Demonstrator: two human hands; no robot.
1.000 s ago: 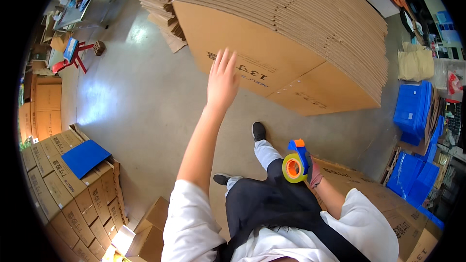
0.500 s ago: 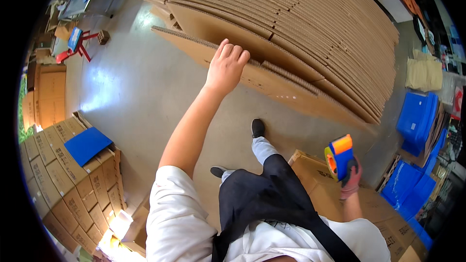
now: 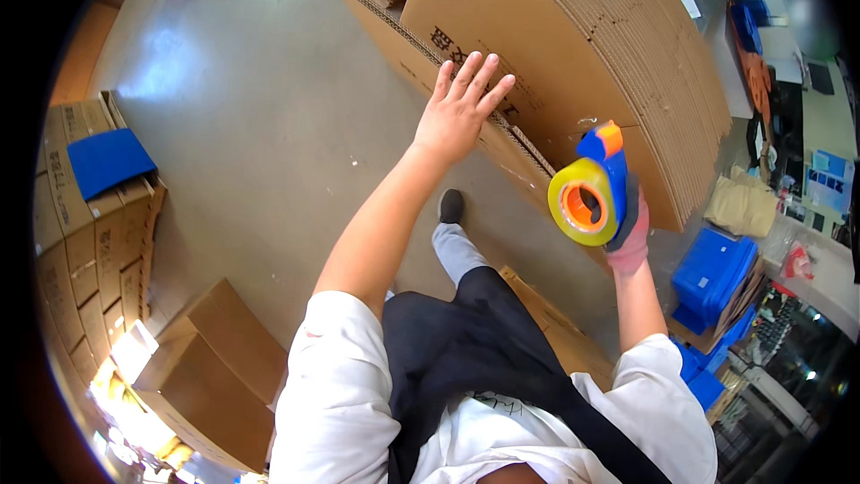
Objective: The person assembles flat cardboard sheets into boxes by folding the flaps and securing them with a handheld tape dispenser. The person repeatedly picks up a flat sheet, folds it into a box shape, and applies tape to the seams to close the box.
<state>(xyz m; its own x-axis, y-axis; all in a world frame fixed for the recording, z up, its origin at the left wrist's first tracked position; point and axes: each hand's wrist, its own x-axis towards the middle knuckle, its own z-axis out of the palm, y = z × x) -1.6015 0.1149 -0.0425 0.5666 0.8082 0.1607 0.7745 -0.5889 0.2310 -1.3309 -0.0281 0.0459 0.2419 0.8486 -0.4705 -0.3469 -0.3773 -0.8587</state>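
My bare left hand [image 3: 455,112] has its fingers spread over the top edge of a flattened cardboard carton [image 3: 387,43], which stands on edge and leans away from the stack behind it. The thumb side and palm are partly hidden. In a red and dark glove, my right hand [image 3: 632,229] grips a blue and orange tape dispenser [image 3: 609,157] with a roll of yellowish tape [image 3: 568,220] facing left. The dispenser is close to the right part of the carton; I cannot tell whether they touch. A thick stack of flattened cartons [image 3: 663,63] stands upright behind.
Packed cartons [image 3: 85,269] are piled at the left with a blue sheet [image 3: 111,163] on top. An open cardboard box [image 3: 215,376] sits at lower left. Blue plastic bins [image 3: 712,273] stand at the right. More cardboard [image 3: 546,323] lies beside my legs.
My left hand has gone from curled over the carton's edge to spread fingers. My right hand has brought the tape dispenser up and left toward the carton. The view has turned right.
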